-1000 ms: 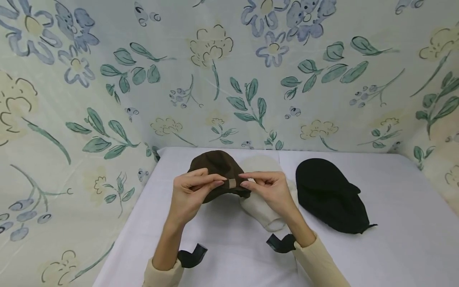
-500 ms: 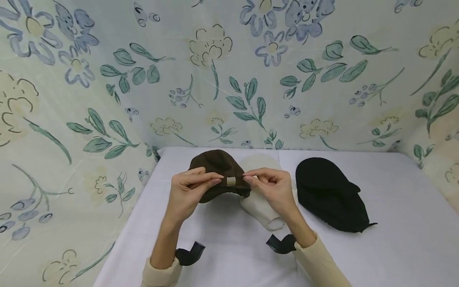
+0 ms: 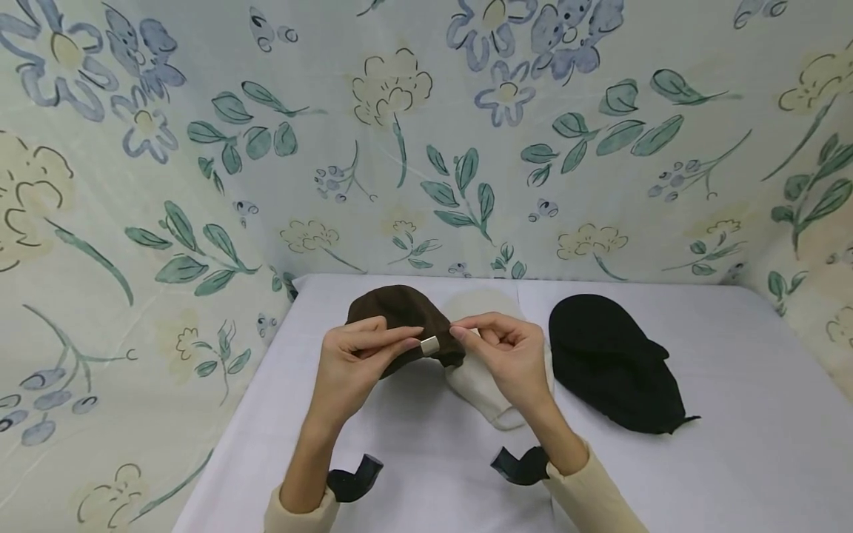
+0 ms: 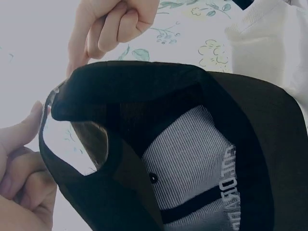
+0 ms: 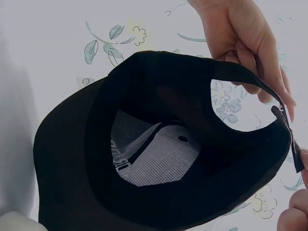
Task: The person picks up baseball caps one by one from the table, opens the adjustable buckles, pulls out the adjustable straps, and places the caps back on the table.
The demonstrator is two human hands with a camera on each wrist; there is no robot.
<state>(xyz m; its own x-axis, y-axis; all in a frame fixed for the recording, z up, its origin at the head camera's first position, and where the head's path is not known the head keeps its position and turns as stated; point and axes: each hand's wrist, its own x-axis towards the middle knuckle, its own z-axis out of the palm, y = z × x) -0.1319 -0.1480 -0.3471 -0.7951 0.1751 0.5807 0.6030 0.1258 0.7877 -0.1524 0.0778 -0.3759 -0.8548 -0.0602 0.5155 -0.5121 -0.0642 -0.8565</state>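
Note:
I hold a brown cap (image 3: pixel 400 314) above the white table (image 3: pixel 426 444) by its back strap. My left hand (image 3: pixel 408 338) pinches the strap just left of a small pale buckle (image 3: pixel 429 344). On the other side of the buckle my right hand (image 3: pixel 465 332) pinches the strap. Both wrist views look up into the cap's dark inside (image 4: pixel 192 159) (image 5: pixel 154 159), lined with white mesh. In the left wrist view my left fingers (image 4: pixel 19 159) are at the strap's end. In the right wrist view my left hand (image 5: pixel 240 43) grips the strap from above.
A cream cap (image 3: pixel 476 381) lies on the table under my right hand, partly hidden by the brown cap. A black cap (image 3: pixel 613 363) lies to the right. Floral cloth (image 3: pixel 426 148) walls the table at the back and both sides.
The brown cap has sunk slightly and its buckle has turned a little between my fingertips. Both hands keep their pinch on the strap.

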